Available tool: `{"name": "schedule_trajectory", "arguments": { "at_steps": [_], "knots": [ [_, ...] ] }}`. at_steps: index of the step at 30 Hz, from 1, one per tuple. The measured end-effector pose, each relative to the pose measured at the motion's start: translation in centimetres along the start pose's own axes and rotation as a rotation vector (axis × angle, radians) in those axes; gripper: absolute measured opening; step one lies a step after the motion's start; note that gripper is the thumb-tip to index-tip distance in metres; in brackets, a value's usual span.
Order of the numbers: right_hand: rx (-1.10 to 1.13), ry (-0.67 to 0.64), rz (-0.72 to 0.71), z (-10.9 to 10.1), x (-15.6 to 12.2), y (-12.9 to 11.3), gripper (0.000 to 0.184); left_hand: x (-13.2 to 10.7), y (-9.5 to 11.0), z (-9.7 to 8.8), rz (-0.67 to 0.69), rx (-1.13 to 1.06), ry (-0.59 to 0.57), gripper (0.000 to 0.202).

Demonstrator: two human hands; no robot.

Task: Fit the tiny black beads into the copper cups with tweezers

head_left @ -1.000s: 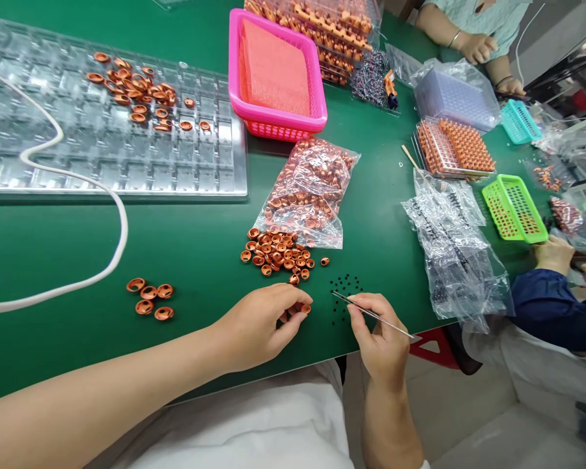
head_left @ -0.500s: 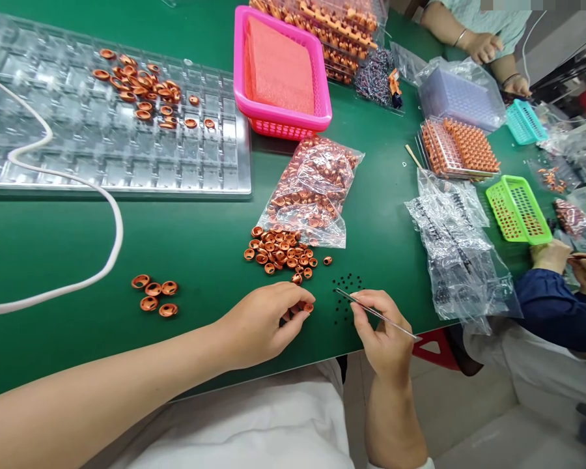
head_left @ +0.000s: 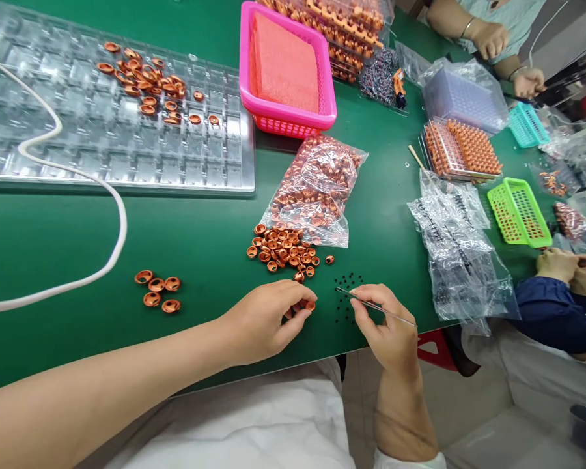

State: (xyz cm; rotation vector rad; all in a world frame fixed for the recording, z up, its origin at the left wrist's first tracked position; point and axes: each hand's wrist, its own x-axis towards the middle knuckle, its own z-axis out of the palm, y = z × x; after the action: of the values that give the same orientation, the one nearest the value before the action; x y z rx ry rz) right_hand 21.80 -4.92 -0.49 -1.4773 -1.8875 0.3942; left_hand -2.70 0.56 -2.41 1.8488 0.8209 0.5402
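Observation:
My left hand point(head_left: 268, 322) is closed, its thumb and fingertips pinching a small copper-coloured cup-shaped part point(head_left: 310, 305) with a hole. Metal tweezers point(head_left: 383, 307) are gripped in my right hand point(head_left: 390, 326), their tips pointing left over a scatter of tiny black dots point(head_left: 344, 309) on the green tabletop. Just beyond my left hand lies a heap of the same copper parts point(head_left: 283, 249), spilling from the mouth of a clear plastic bag point(head_left: 317, 176) full of them. Farther left, several more copper parts point(head_left: 157, 284) sit in a small group.
A clear compartment tray point(head_left: 190, 176) with loose copper parts and a white cable point(head_left: 124, 225) lie left. A pink basket point(head_left: 334, 117) holds red foam sheets. On the right are clear plastic bags point(head_left: 456, 260), a green basket point(head_left: 512, 208) and co-workers' hands point(head_left: 557, 264).
The view has shifted slightly, moving the tabletop things a little to the right. Both my hands keep nearly the same place and grip. Co-workers' hands at the right have moved.

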Motion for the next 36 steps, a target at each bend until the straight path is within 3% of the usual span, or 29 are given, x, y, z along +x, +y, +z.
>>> {"name": "schedule_trajectory", "arguments": {
  "at_steps": [10, 18, 23, 36],
  "knots": [
    [0.035, 0.061, 0.095, 0.3, -0.3, 0.1, 0.018, 0.1, -0.1, 0.1, 0.006, 0.016, 0.0, 0.017],
    [0.287, 0.284, 0.121, 1.6, -2.1, -1.8, 0.028, 0.0, -0.2, 0.2, 0.019, 0.018, 0.017, 0.014],
    [0.352, 0.208, 0.09, 2.4, -2.5, -2.9, 0.032, 0.2, 0.0, 0.1, 0.034, 0.007, 0.035, 0.013],
    [0.288, 0.074, 0.016, 2.4, -1.9, -2.7, 0.037, 0.2, -0.2, 0.2, 0.068, 0.03, 0.058, 0.015]
  ]
}}
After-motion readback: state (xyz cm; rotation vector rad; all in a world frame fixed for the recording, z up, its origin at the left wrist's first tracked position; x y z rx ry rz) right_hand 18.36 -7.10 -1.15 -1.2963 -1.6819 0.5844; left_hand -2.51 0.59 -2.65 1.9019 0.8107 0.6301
